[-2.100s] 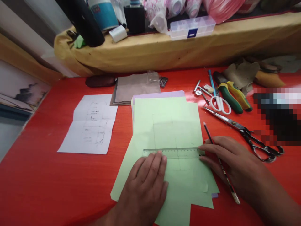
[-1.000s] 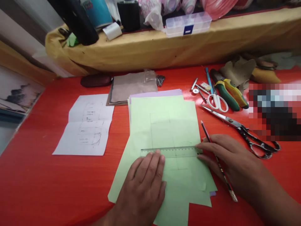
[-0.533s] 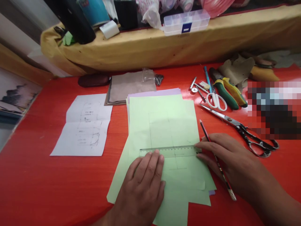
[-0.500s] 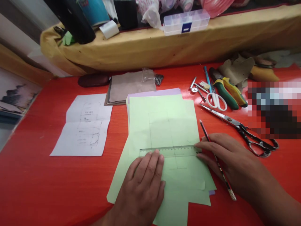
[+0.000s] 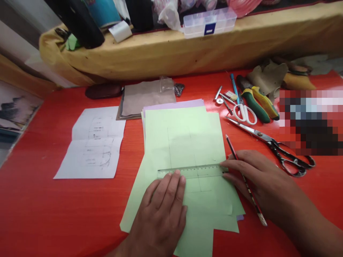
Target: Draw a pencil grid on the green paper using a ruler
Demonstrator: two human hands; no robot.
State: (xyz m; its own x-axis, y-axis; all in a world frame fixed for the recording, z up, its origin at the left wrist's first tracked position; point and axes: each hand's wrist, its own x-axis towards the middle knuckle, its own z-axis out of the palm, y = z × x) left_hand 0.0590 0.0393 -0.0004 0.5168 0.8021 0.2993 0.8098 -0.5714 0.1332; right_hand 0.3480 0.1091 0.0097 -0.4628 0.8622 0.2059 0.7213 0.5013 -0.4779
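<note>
A clear ruler (image 5: 203, 170) lies across a pale green sheet of paper (image 5: 158, 142) marked with thin pencil lines. My left hand (image 5: 162, 207) rests flat, its fingertips on the lower edge of the ruler near its left end. At the ruler's right end, the thumb and index finger of my right hand (image 5: 257, 178) touch it. That same hand holds a dark red and black pencil (image 5: 251, 192) between its fingers, point upward and away from the paper. More green and lilac sheets (image 5: 174, 104) show beneath the top one.
Left of the stack lies a creased white sheet with a drawing (image 5: 93, 142). Large scissors (image 5: 268, 137), small white-handled scissors (image 5: 245, 113) and green-yellow pliers (image 5: 257, 103) lie at right. Behind stand a brown case (image 5: 103, 91), grey-brown pieces (image 5: 147, 98) and a cloth-covered ledge (image 5: 160, 53).
The whole view has shifted slightly to the left. Both hands, the ruler and the pencil keep nearly the same places on the paper.
</note>
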